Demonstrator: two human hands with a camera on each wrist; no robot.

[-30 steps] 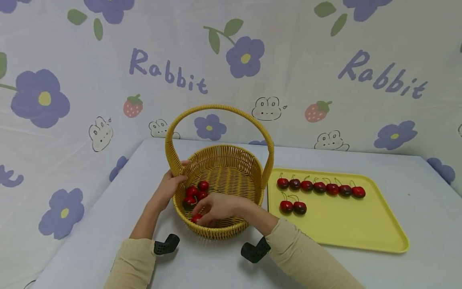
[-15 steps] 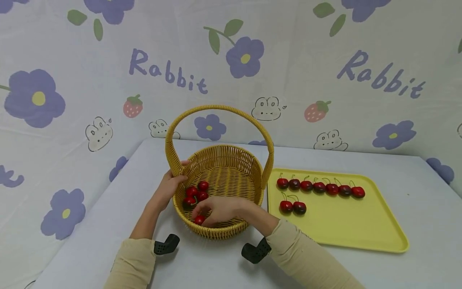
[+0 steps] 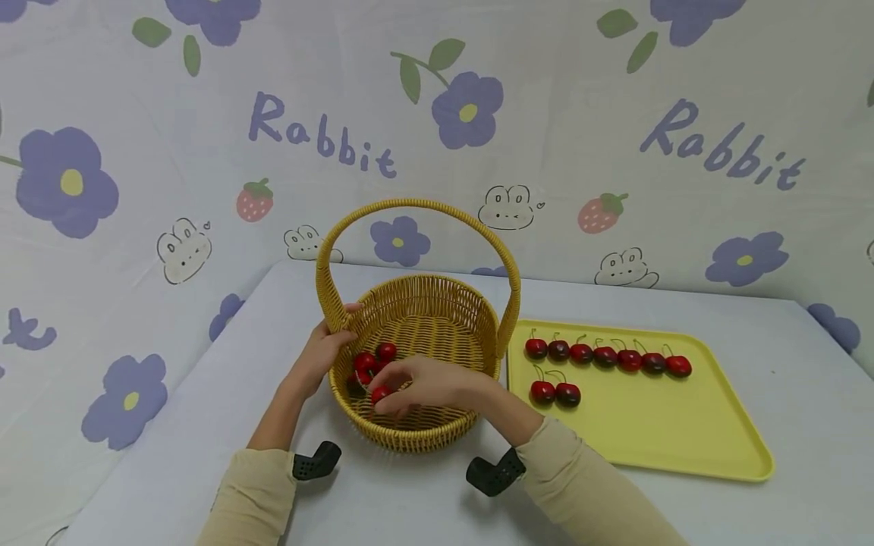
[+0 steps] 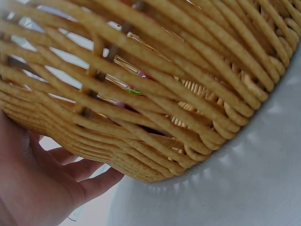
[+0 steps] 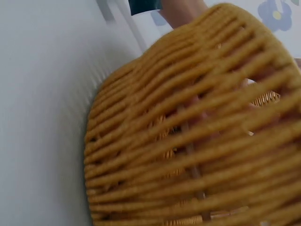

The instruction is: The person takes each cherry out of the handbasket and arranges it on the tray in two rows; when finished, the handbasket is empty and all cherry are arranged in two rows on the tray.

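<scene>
A woven yellow basket (image 3: 437,436) with a tall handle stands on the table. My left hand (image 3: 326,345) grips its left rim at the base of the handle; in the left wrist view the fingers (image 4: 89,181) curl under the basket wall (image 4: 188,84). My right hand (image 3: 410,387) reaches inside the basket and pinches a red cherry (image 3: 380,393) lifted above the bottom. A few more cherries (image 3: 372,356) lie in the basket. The right wrist view shows only the basket's outer weave (image 5: 188,141), blurred.
A yellow tray (image 3: 655,432) lies right of the basket, with a row of several cherries (image 3: 606,354) and two more cherries (image 3: 554,392) below it. A flower-print cloth backdrop hangs behind the grey table (image 3: 785,356).
My right hand has risen from the basket bottom with a cherry pinched in its fingers. The left hand and basket have stayed put.
</scene>
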